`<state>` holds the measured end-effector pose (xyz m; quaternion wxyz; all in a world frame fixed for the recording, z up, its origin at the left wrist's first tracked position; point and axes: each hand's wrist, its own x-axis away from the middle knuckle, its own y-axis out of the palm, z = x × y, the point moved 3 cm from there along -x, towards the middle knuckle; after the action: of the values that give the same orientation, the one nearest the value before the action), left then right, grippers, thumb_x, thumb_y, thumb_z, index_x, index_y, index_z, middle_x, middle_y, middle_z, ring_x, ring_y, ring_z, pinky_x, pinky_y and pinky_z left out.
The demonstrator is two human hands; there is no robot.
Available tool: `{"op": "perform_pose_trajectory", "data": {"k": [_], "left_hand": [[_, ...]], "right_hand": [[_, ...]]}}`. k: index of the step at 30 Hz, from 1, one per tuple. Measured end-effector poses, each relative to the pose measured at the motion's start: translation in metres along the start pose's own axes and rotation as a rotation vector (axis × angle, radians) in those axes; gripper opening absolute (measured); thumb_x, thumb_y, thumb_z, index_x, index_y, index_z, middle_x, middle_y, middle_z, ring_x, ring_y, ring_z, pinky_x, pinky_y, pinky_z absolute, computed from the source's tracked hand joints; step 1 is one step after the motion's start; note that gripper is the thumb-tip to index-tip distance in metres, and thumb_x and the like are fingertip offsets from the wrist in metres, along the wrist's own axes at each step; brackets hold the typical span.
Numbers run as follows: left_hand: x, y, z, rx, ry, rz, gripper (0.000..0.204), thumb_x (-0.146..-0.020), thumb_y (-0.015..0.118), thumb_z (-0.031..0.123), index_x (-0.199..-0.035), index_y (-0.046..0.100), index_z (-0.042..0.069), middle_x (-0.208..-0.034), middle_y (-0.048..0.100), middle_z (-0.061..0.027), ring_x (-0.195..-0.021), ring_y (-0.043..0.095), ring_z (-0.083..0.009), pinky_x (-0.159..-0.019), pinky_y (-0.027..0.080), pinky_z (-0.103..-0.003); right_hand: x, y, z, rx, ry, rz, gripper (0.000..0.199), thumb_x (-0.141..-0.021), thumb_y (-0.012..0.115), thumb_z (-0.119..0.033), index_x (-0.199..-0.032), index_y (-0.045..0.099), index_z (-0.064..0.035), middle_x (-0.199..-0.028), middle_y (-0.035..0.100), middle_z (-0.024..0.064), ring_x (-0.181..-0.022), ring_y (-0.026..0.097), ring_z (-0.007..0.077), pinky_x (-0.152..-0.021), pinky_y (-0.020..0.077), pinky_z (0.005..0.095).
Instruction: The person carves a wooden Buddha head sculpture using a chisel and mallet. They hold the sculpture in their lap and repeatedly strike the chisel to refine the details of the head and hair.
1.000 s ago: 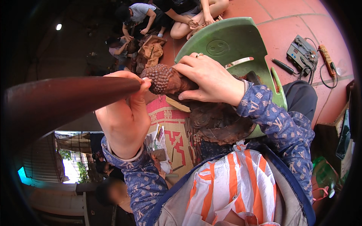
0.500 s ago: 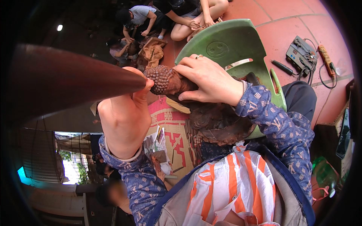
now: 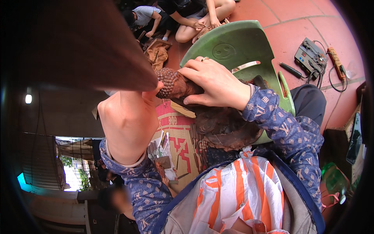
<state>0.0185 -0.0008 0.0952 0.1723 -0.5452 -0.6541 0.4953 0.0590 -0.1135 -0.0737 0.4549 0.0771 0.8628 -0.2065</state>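
Observation:
A dark brown wooden carving [image 3: 230, 126] leans against a green plastic chair [image 3: 249, 43]. Its head [image 3: 168, 82], covered in rounded knobs, points left. Over the neck and side of that head lies my right hand [image 3: 218, 84], thumb and fingers curled round it. My left hand [image 3: 128, 121] is beside the knobbed head, closed on a dark reddish-brown tapered wooden club [image 3: 89, 46]. The club's narrow end is at my fingers, and its wide part looms close to the camera at upper left. Most of my left fingers are hidden behind the club.
On the tiled floor at right sit a grey control box [image 3: 311, 54], a black handpiece [image 3: 291, 70] and an orange power strip [image 3: 337, 62]. Several chisel-like tools [image 3: 200, 146] lie on a patterned mat [image 3: 177, 132]. Other people [image 3: 187, 19] sit across from me; another person [image 3: 120, 201] is at lower left.
The club has tilted upward and come nearer the camera, covering more of the upper left. My left hand has shifted slightly left. My right hand and the carving hold almost still.

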Motion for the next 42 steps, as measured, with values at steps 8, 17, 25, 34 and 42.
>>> {"op": "perform_pose_trajectory", "data": {"k": [8, 17, 25, 34, 42], "left_hand": [[-0.004, -0.011, -0.039, 1.114, 0.063, -0.233, 0.032, -0.095, 0.062, 0.023, -0.094, 0.034, 0.007, -0.069, 0.068, -0.0193, -0.074, 0.071, -0.0297, -0.104, 0.039, -0.056], [0.075, 0.003, -0.066, 1.29, -0.174, -0.01, 0.03, -0.095, 0.061, 0.015, -0.105, 0.035, 0.004, -0.072, 0.069, -0.0197, -0.076, 0.071, -0.0323, -0.097, 0.046, -0.05], [0.13, 0.028, -0.069, 1.475, -0.272, -0.098, 0.029, -0.092, 0.056, 0.003, -0.114, 0.038, 0.003, -0.078, 0.07, -0.0183, -0.081, 0.071, -0.0312, -0.097, 0.045, -0.049], [0.15, 0.079, -0.051, 1.594, -0.212, -0.372, 0.028, -0.088, 0.063, 0.001, -0.113, 0.051, 0.001, -0.085, 0.069, -0.0118, -0.081, 0.071, -0.0225, -0.083, 0.054, -0.038], [0.11, 0.094, 0.012, 1.369, 0.418, -0.562, 0.028, -0.09, 0.063, 0.017, -0.112, 0.055, 0.001, -0.077, 0.064, -0.013, -0.069, 0.064, -0.0315, -0.06, 0.05, -0.04]], "right_hand": [[0.001, 0.002, 0.001, -0.009, -0.006, -0.01, 0.058, -0.068, 0.081, -0.03, -0.115, 0.058, -0.0036, -0.104, 0.057, 0.0115, -0.097, 0.055, 0.0327, -0.085, 0.0451, 0.0407], [0.002, -0.002, 0.0, 0.021, -0.003, -0.016, 0.058, -0.071, 0.08, -0.033, -0.114, 0.058, -0.0012, -0.105, 0.057, 0.0127, -0.097, 0.054, 0.0329, -0.083, 0.0446, 0.04], [-0.004, -0.005, -0.007, 0.029, 0.025, -0.082, 0.062, -0.07, 0.082, -0.032, -0.116, 0.056, 0.0005, -0.113, 0.057, 0.0154, -0.103, 0.054, 0.0347, -0.09, 0.0439, 0.0405], [0.022, -0.043, -0.055, -0.036, 0.074, 0.075, 0.064, -0.073, 0.083, -0.022, -0.127, 0.058, -0.0006, -0.126, 0.053, 0.0202, -0.115, 0.055, 0.0312, -0.096, 0.0457, 0.0388], [0.058, -0.033, -0.09, -0.618, 0.1, -0.376, 0.04, -0.077, 0.082, -0.018, -0.107, 0.066, 0.0045, -0.09, 0.064, 0.0132, -0.076, 0.065, 0.025, -0.065, 0.0511, 0.0316]]}}
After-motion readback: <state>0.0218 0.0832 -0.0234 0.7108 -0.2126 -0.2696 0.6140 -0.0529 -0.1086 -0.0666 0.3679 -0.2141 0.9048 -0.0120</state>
